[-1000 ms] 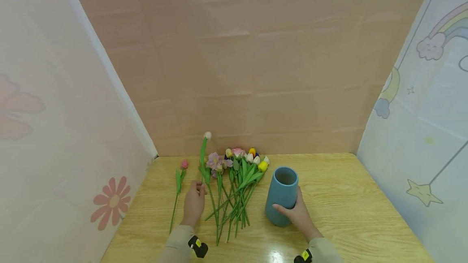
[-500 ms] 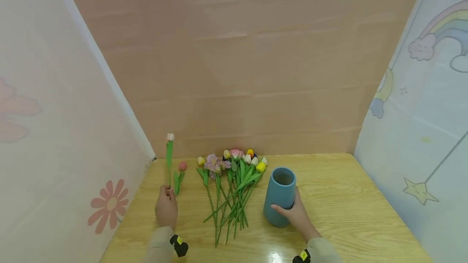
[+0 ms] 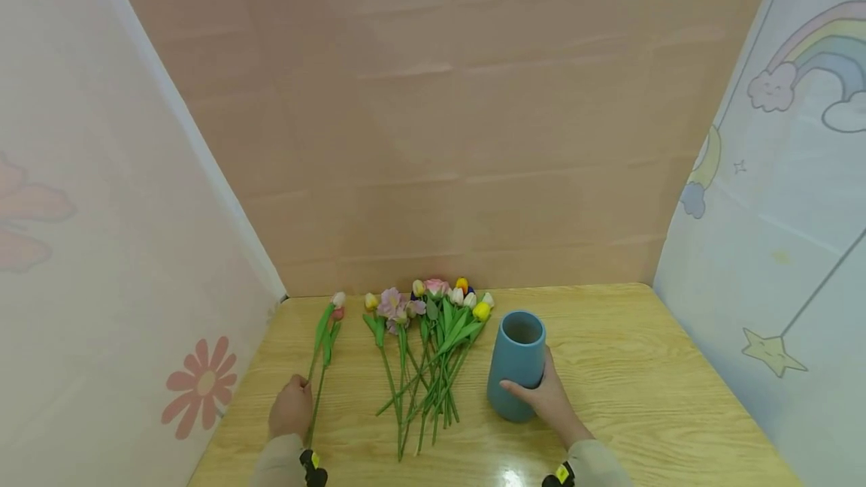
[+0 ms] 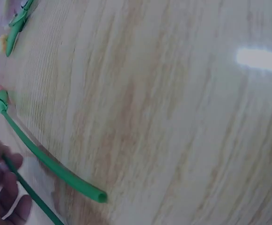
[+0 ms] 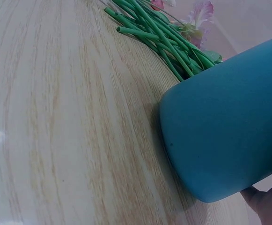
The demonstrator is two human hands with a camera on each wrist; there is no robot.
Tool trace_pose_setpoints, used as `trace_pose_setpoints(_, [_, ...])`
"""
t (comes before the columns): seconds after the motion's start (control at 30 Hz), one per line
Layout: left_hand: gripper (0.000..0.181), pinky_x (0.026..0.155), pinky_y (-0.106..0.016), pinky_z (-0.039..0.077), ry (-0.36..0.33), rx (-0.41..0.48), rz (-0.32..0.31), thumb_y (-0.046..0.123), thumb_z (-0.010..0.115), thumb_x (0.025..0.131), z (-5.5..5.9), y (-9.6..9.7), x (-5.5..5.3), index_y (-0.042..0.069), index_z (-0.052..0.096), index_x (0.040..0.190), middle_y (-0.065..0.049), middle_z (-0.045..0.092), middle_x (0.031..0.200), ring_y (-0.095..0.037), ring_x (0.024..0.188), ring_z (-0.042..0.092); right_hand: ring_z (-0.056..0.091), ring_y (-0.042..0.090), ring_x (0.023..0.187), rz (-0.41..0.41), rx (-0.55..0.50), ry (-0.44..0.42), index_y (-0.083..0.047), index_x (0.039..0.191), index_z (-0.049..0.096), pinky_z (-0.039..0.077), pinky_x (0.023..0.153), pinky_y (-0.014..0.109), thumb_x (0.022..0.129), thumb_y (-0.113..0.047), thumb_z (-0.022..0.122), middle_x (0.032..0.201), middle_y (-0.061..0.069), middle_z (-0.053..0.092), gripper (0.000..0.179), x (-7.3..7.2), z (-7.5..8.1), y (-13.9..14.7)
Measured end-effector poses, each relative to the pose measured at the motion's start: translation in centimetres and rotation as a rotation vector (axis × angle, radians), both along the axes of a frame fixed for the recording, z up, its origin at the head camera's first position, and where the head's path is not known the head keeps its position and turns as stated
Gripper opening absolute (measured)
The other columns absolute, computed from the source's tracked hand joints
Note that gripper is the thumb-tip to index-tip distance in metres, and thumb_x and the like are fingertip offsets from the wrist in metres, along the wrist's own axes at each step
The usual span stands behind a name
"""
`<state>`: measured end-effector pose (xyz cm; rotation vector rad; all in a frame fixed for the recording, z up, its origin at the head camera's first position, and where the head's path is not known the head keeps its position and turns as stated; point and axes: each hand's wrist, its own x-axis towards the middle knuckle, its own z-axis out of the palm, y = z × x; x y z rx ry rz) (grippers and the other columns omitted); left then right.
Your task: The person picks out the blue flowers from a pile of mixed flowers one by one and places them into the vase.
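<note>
My left hand (image 3: 291, 406) pinches the green stem of a white tulip (image 3: 338, 299) at the table's left side. Its bloom overlaps a pink tulip (image 3: 337, 313) that lies on the wood. In the left wrist view, my thumb and fingers (image 4: 4, 187) are curled about the thin stem, and the pink tulip's stem (image 4: 56, 171) runs beside it. My right hand (image 3: 551, 400) grips the side of a blue vase (image 3: 514, 374), thumb across its front. The vase stands upright with its mouth facing up; the right wrist view shows its base on the table.
A bunch of artificial flowers (image 3: 443, 337), with tulips, a pink rose and purple blooms, lies mid-table, stems crossing toward me. A yellow tulip (image 3: 371, 303) lies at its left edge. Paper-covered walls (image 3: 433, 134) border the wooden table (image 3: 629, 367) at back and sides.
My left hand has carried the white tulip from beside the bunch leftward, then lowered it toward the pink tulip. My right hand stays on the vase.
</note>
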<state>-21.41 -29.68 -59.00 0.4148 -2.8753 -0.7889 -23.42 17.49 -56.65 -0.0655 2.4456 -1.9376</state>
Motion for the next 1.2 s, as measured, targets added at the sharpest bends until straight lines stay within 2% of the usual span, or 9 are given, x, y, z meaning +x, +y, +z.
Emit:
trace_pose_setpoints(0.13, [0.023,0.057,-0.039,0.049,-0.095,0.009,-0.011,0.01,0.049,0.097,0.3,0.0,-0.2,-0.009,0.057,0.107,-0.019,0.064,0.088,-0.023,0.069,0.061,0.034,0.045,0.136,0.002,-0.002,0.004,-0.023,0.153,0.008,0.036,0.097,0.064,0.081,-0.024,0.08,0.15,0.018,0.03,0.102,0.0,0.0,0.0])
trace_pose_setpoints(0.23, [0.026,0.061,-0.045,0.051,-0.117,-0.02,-0.007,0.01,0.051,0.095,0.9,0.5,-0.5,-0.012,0.055,0.109,-0.024,0.061,0.093,-0.031,0.076,0.062,0.034,0.045,0.135,-0.001,0.005,0.005,-0.022,0.153,0.008,0.036,0.097,0.064,0.08,-0.025,0.08,0.15,0.018,0.03,0.102,-0.1,-0.2,0.1])
trace_pose_setpoints(0.4, [0.029,0.06,-0.053,0.049,0.086,-0.137,0.018,0.01,0.058,0.089,1.7,3.4,-1.8,-0.011,0.054,0.108,-0.028,0.055,0.094,-0.04,0.074,0.059,0.033,0.045,0.136,-0.008,0.01,-0.004,-0.023,0.154,0.007,0.035,0.098,0.065,0.079,-0.027,0.081,0.15,0.017,0.03,0.104,-0.2,-0.4,0.1])
trace_pose_setpoints(0.5, [0.027,0.057,-0.047,0.049,0.222,-0.165,-0.025,0.007,0.06,0.087,2.2,6.2,-2.7,-0.009,0.056,0.108,-0.025,0.057,0.094,-0.034,0.07,0.058,0.032,0.045,0.136,-0.011,0.014,0.0,-0.023,0.154,0.007,0.034,0.099,0.066,0.079,-0.027,0.081,0.15,0.017,0.03,0.105,-0.3,-0.3,0.1])
trace_pose_setpoints(0.7, [0.025,0.055,-0.033,0.049,0.359,-0.253,-0.282,0.004,0.068,0.086,2.7,12.2,-3.3,-0.001,0.061,0.109,-0.016,0.061,0.098,-0.021,0.066,0.058,0.031,0.045,0.137,-0.008,0.023,0.009,-0.022,0.154,0.005,0.032,0.101,0.067,0.079,-0.025,0.081,0.151,0.019,0.028,0.107,-0.3,-0.3,0.1])
trace_pose_setpoints(0.77, [0.026,0.057,-0.034,0.051,0.36,-0.305,-0.368,0.004,0.071,0.085,2.9,13.9,-3.2,-0.001,0.061,0.108,-0.015,0.062,0.097,-0.022,0.07,0.061,0.031,0.046,0.137,-0.012,0.03,0.011,-0.021,0.154,0.005,0.031,0.101,0.067,0.079,-0.025,0.081,0.151,0.019,0.028,0.107,-0.2,-0.3,0.1])
trace_pose_setpoints(0.87, [0.028,0.061,-0.037,0.053,0.303,-0.361,-0.432,0.006,0.071,0.085,2.5,15.7,-3.0,0.0,0.062,0.111,-0.016,0.061,0.099,-0.025,0.076,0.062,0.031,0.046,0.137,-0.016,0.039,0.015,-0.021,0.154,0.006,0.032,0.101,0.067,0.079,-0.025,0.081,0.151,0.02,0.029,0.107,-0.2,-0.3,0.1])
trace_pose_setpoints(1.0, [0.026,0.062,-0.037,0.054,0.238,-0.404,-0.444,0.009,0.068,0.088,1.5,16.7,-2.9,0.0,0.063,0.112,-0.016,0.063,0.1,-0.026,0.08,0.064,0.032,0.047,0.136,-0.017,0.051,0.017,-0.02,0.155,0.004,0.033,0.1,0.067,0.079,-0.026,0.081,0.15,0.021,0.029,0.107,-0.1,-0.2,0.1])
trace_pose_setpoints(1.2, [0.011,0.06,-0.036,0.052,0.192,-0.305,-0.424,0.008,0.069,0.087,1.5,17.0,-2.5,0.005,0.066,0.097,-0.007,0.063,0.086,-0.023,0.073,0.063,0.031,0.046,0.136,-0.016,0.046,0.003,-0.02,0.155,0.004,0.033,0.1,0.067,0.079,-0.026,0.081,0.151,0.02,0.029,0.108,-0.2,-0.2,0.1])
